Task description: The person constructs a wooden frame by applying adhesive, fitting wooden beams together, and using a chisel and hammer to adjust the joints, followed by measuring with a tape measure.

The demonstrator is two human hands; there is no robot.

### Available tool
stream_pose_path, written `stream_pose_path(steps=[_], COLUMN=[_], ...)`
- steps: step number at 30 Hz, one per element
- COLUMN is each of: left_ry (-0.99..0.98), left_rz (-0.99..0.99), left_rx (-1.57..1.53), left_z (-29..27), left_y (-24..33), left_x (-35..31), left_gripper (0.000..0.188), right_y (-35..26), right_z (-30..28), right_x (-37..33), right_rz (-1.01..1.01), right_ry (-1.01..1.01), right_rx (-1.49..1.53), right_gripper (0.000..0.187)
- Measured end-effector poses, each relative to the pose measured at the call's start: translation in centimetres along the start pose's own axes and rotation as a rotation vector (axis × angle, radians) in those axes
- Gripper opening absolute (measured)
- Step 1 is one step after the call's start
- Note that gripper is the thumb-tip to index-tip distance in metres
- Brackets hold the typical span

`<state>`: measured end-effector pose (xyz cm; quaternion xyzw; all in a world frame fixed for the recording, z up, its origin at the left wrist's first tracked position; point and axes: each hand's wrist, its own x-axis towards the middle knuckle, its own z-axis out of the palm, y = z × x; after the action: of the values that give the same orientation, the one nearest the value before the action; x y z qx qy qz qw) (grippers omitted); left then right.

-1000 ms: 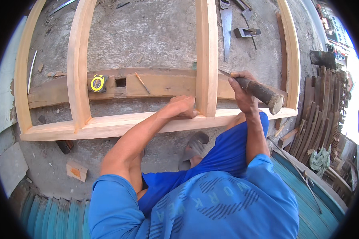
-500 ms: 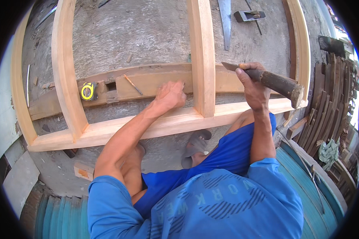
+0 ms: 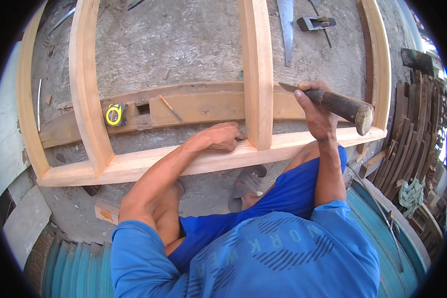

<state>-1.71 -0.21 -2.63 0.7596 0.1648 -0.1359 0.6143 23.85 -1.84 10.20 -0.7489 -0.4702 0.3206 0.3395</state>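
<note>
I saw right hand (image 3: 317, 115) gripping the chisel (image 3: 333, 102) beside the upright (image 3: 257, 74); left hand (image 3: 222, 137) lay curled, empty, on the frame rail (image 3: 149, 165)

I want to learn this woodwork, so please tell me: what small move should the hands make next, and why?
Probably bring the chisel down so its blade meets the joint where the upright bar meets the bottom rail. The right hand holds the chisel raised above the frame, while the left hand rests on the rail beside that joint.
</note>
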Motion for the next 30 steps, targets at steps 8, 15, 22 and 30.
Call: stream_pose_path(steps=[8,15,22,30], left_ry=[-0.038,-0.059,-0.194,-0.025], left_rz=[-0.027,-0.11,-0.294,0.062], left_rx=[0.06,0.108,0.069,-0.36], left_z=[-1.9,0.0,-0.9,-6.2], left_y=[0.6,-0.3,5.2,3.7], left_x=[-0.4,1.7,1.0,-3.6], left_gripper=[0.056,0.046,0.047,0.038], right_y=[-0.1,-0.1,-0.2,-0.2], right_z=[0.2,0.3,-0.1,-0.1], right_x=[-0.1,-0.1,0.1,0.1], right_rz=[0.003,0.061,0.083,0.037], right_ry=[-0.01,-0.059,-0.056,-0.006], right_rx=[-0.017,0.033,0.029,0.109], right_gripper=[0.019,0.02,0.021,0.02])
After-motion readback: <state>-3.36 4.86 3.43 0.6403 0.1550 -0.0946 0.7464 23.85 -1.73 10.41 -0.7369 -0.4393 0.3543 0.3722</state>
